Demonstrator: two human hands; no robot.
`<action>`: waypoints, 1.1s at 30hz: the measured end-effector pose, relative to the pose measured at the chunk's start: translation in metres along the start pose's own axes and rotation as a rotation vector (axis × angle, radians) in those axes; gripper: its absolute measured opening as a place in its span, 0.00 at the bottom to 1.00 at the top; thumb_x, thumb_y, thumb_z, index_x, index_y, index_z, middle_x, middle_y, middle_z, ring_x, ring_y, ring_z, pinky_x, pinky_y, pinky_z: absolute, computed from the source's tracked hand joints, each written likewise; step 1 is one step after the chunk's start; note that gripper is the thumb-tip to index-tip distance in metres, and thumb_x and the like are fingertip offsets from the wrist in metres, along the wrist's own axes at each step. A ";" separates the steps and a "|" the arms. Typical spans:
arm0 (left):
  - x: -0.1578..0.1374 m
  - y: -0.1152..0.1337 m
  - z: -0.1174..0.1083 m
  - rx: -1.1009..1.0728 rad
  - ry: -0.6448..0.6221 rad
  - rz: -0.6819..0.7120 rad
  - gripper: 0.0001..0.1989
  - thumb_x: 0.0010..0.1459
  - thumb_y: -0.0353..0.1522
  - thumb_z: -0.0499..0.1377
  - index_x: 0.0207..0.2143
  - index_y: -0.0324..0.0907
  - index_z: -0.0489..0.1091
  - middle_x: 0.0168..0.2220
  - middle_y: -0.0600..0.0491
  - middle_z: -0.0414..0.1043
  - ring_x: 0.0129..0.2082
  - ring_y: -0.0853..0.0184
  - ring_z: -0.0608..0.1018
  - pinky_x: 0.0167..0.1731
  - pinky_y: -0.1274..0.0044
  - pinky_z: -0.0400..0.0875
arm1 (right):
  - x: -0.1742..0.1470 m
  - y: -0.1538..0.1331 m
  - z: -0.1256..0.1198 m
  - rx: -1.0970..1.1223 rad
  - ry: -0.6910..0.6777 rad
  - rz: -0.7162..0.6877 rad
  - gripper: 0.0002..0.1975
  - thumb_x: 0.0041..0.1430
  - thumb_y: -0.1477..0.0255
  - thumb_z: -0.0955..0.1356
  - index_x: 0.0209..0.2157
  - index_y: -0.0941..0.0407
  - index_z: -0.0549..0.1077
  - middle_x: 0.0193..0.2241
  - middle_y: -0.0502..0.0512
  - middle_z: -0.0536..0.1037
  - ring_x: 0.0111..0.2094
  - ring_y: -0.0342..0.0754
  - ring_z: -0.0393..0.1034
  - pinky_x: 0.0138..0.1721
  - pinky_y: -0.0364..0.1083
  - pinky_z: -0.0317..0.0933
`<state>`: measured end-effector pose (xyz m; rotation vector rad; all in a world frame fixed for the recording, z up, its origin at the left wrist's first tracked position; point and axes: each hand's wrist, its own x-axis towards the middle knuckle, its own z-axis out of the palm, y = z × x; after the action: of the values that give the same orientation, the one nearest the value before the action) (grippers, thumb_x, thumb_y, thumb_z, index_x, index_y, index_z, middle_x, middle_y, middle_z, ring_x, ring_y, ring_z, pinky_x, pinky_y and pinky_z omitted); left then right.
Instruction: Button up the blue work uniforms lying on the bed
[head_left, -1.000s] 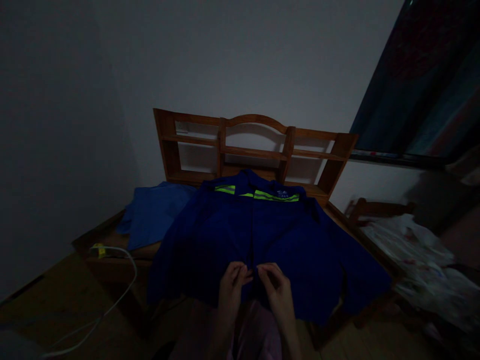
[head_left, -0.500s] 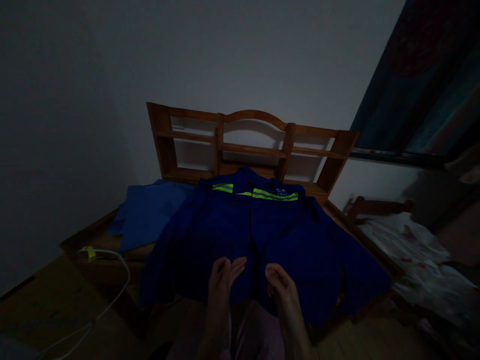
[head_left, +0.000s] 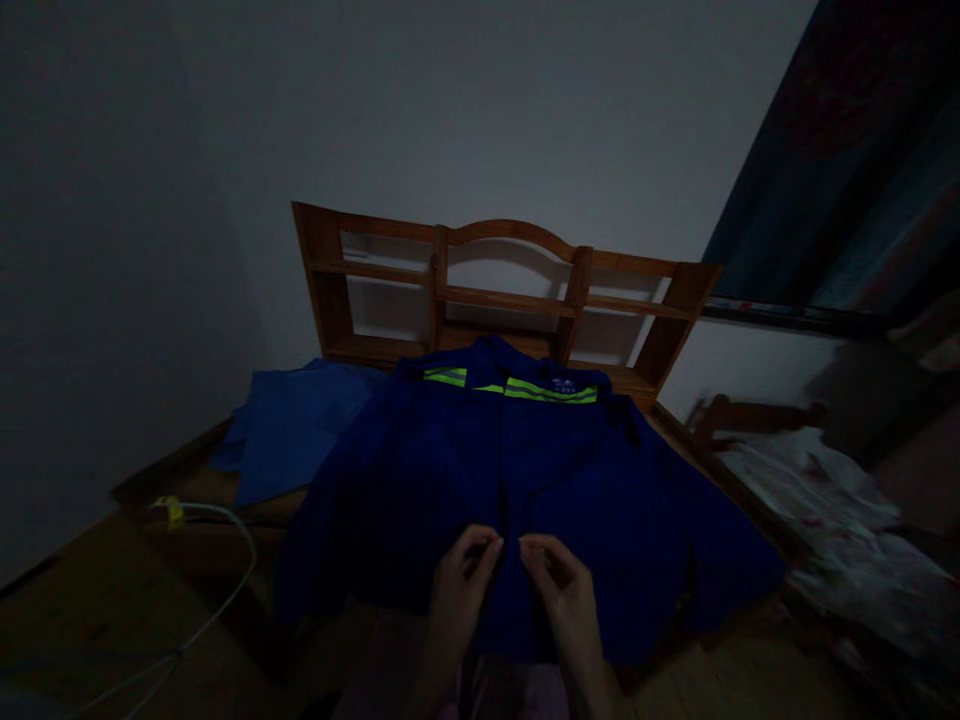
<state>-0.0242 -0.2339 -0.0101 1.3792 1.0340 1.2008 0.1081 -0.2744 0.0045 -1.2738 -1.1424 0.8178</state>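
A dark blue work jacket point(head_left: 600, 480) with yellow-green reflective strips across the chest lies spread out in front of me, collar at the far end and sleeves out to both sides. Near its lower middle, my left hand point(head_left: 461, 590) pinches thumb and fingers together at the left side of the front opening. Opposite it, my right hand point(head_left: 566, 595) has a similar pinch on the right side, a short gap from the left. The fabric between the fingertips is dark and hard to make out.
Behind the jacket stands a wooden headboard with shelves point(head_left: 510, 297) against the wall. Lighter blue folded cloth point(head_left: 292, 425) lies at the left. A white cable point(head_left: 244, 570) with a yellow tag hangs there. Pale crumpled plastic or cloth point(head_left: 817, 475) is at the right.
My left hand has moved right and its spread fingers have closed into a pinch. My right hand has shifted slightly, and both hands are now closer together at the jacket's front.
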 end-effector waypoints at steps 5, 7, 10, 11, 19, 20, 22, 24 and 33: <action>0.005 -0.006 -0.007 0.058 -0.007 0.030 0.09 0.55 0.36 0.55 0.31 0.41 0.70 0.32 0.53 0.74 0.36 0.66 0.76 0.38 0.78 0.68 | 0.002 0.004 0.010 -0.121 -0.006 -0.168 0.09 0.57 0.67 0.66 0.35 0.56 0.77 0.32 0.54 0.72 0.34 0.45 0.67 0.34 0.41 0.59; 0.006 -0.010 -0.008 0.050 -0.010 0.052 0.08 0.55 0.35 0.54 0.32 0.41 0.70 0.33 0.53 0.75 0.37 0.66 0.76 0.39 0.78 0.68 | 0.002 0.007 0.012 -0.146 0.012 -0.193 0.09 0.57 0.68 0.66 0.34 0.55 0.77 0.34 0.54 0.73 0.36 0.45 0.68 0.35 0.41 0.59; 0.006 -0.015 -0.008 0.063 -0.053 0.095 0.08 0.56 0.33 0.52 0.33 0.42 0.70 0.34 0.53 0.75 0.37 0.67 0.76 0.40 0.79 0.68 | 0.002 0.009 0.013 -0.194 0.040 -0.195 0.08 0.56 0.67 0.67 0.32 0.55 0.76 0.32 0.52 0.73 0.34 0.44 0.67 0.35 0.41 0.59; 0.007 -0.016 -0.008 0.079 -0.064 0.104 0.08 0.56 0.33 0.51 0.34 0.42 0.70 0.34 0.53 0.74 0.37 0.67 0.76 0.40 0.79 0.68 | 0.002 0.008 0.013 -0.212 0.045 -0.190 0.08 0.56 0.67 0.67 0.32 0.55 0.76 0.31 0.52 0.73 0.33 0.44 0.67 0.34 0.41 0.59; 0.007 -0.016 -0.013 0.086 -0.106 0.094 0.10 0.57 0.36 0.52 0.35 0.41 0.70 0.36 0.51 0.74 0.39 0.66 0.76 0.41 0.78 0.68 | 0.002 0.012 0.014 -0.273 0.095 -0.142 0.08 0.55 0.66 0.67 0.31 0.56 0.72 0.29 0.50 0.74 0.29 0.43 0.67 0.33 0.40 0.59; 0.007 -0.014 -0.013 0.076 -0.097 0.086 0.11 0.57 0.37 0.52 0.35 0.41 0.70 0.36 0.51 0.74 0.39 0.66 0.75 0.42 0.78 0.67 | 0.003 0.014 0.015 -0.273 0.099 -0.131 0.08 0.55 0.66 0.67 0.31 0.56 0.72 0.28 0.50 0.74 0.29 0.43 0.67 0.33 0.40 0.59; 0.006 -0.008 -0.011 0.063 -0.081 0.058 0.13 0.57 0.39 0.53 0.35 0.40 0.71 0.35 0.51 0.74 0.39 0.65 0.75 0.41 0.78 0.67 | 0.003 0.018 0.015 -0.277 0.104 -0.125 0.08 0.55 0.66 0.67 0.32 0.56 0.71 0.28 0.50 0.74 0.29 0.43 0.67 0.33 0.40 0.59; 0.005 -0.002 -0.009 0.044 -0.061 0.002 0.15 0.55 0.42 0.54 0.33 0.40 0.71 0.34 0.51 0.75 0.38 0.65 0.75 0.39 0.78 0.68 | 0.003 0.020 0.016 -0.292 0.104 -0.145 0.07 0.56 0.67 0.66 0.32 0.56 0.70 0.28 0.49 0.73 0.29 0.43 0.67 0.33 0.40 0.58; 0.002 -0.002 -0.002 -0.115 0.095 -0.109 0.16 0.44 0.43 0.62 0.30 0.39 0.72 0.32 0.48 0.77 0.36 0.61 0.78 0.37 0.76 0.71 | 0.001 0.014 0.016 -0.397 0.058 -0.254 0.06 0.58 0.69 0.64 0.31 0.56 0.70 0.29 0.50 0.71 0.30 0.43 0.66 0.33 0.40 0.57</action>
<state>-0.0259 -0.2309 -0.0122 1.1719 1.0757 1.2347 0.0947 -0.2660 -0.0100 -1.4240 -1.4315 0.3726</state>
